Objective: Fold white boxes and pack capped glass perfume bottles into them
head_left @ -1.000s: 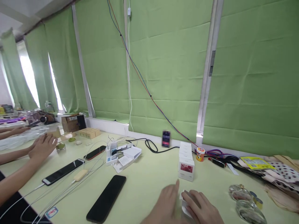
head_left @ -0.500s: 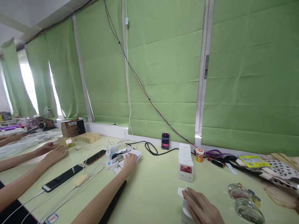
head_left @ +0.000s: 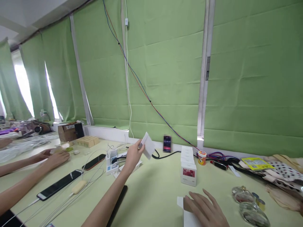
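My left hand pinches a flat, folded white card, held tilted above the table. More white paper pieces lie below it, beside the power strip. At the bottom, my right hand rests over an open white box, fingers spread. A flap of that box sticks out to the left; the hand hides much of its top. Beyond it stands a row of several white boxes, the front one bearing a red picture. Right of my right hand lie glass bottles with gold caps.
Another person's hands work at the left. Phones and white cables cross the table there. A small orange tub stands near the wall, with dark cables and a yellow packet farther right. A lit phone leans at the back.
My left hand has lifted the white card off the papers by the power strip, upward and to the right. My right hand has stayed at the box, its fingers now more spread.
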Tool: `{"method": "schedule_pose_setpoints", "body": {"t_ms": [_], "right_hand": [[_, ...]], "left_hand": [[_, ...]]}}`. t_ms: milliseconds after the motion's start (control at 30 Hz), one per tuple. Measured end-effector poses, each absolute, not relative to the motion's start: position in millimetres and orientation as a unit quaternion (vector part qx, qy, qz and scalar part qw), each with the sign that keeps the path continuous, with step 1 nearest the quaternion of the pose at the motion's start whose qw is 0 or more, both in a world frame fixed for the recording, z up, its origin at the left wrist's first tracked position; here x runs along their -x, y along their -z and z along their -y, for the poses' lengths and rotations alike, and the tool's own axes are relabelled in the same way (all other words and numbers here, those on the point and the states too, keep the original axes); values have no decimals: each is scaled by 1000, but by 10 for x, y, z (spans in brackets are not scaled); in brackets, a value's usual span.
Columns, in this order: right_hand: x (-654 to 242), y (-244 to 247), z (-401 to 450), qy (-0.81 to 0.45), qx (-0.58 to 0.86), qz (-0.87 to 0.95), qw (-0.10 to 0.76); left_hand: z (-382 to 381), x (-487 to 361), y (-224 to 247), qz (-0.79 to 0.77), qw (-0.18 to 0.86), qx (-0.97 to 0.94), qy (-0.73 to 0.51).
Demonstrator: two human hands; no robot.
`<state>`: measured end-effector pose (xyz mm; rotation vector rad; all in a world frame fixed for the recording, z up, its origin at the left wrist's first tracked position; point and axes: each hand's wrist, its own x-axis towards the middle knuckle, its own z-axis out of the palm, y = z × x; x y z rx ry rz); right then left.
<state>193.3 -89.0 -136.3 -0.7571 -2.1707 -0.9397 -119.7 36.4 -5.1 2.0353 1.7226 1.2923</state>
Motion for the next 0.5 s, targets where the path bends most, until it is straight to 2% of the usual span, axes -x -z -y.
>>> {"method": "schedule_pose_setpoints", "body": {"t_ms": [67, 200, 367, 500], "right_hand": [[-2007, 1306, 915, 318, 299, 831, 345], [-2082, 1033, 957, 190, 377, 781, 460], [-2025, 443, 852, -54, 496, 666, 555], [-1965, 203, 679, -232, 460, 605, 608]], "left_hand": [[-273, 1058, -112, -516, 168, -679, -494], [-140, 714, -263, -414, 300, -671, -538], [-52, 329, -285, -234, 572, -559, -553], [-20, 147, -220, -189, 627, -525, -544]]}}
